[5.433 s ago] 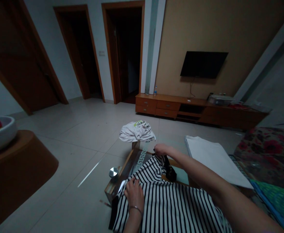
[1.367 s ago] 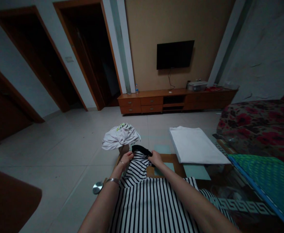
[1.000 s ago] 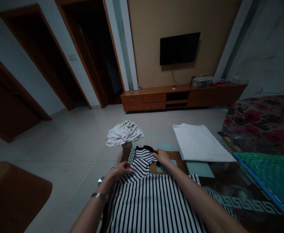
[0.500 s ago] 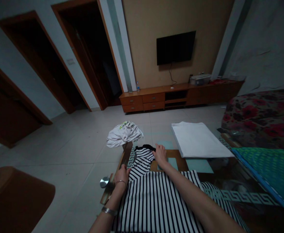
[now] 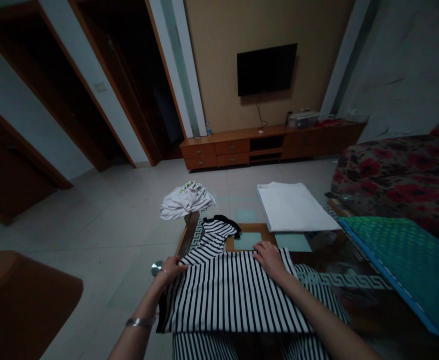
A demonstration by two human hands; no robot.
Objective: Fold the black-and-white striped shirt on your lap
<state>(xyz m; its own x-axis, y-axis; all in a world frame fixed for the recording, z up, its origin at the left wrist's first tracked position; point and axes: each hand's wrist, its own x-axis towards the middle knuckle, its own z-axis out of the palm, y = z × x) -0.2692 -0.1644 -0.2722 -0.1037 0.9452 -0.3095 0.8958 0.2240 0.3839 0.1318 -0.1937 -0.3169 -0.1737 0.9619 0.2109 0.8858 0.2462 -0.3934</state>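
A black-and-white striped shirt (image 5: 234, 295) lies spread over the near part of a glass-topped table (image 5: 189, 232). Its sleeve (image 5: 213, 245), ending in a black cuff, points away from me at the far left. My left hand (image 5: 172, 268) is closed on the shirt's left side, where the sleeve meets the body. My right hand (image 5: 271, 259) rests with fingers laid over the far edge of the shirt, toward its right end; its thumb is hidden. More striped cloth (image 5: 320, 287) shows beyond the right forearm and below the shirt's near edge.
A crumpled white garment (image 5: 185, 200) sits on the table's far left corner. Folded white cloth (image 5: 296, 207) lies at the far right, beside a green and blue quilted pad (image 5: 399, 260). A brown stool-like piece (image 5: 27, 300) stands left; a flowered sofa (image 5: 403, 165) stands right.
My right hand has left the sleeve's cuff and come nearer and right, onto the shirt's far edge. My left hand has slid left along the shirt. The view has shifted slightly.
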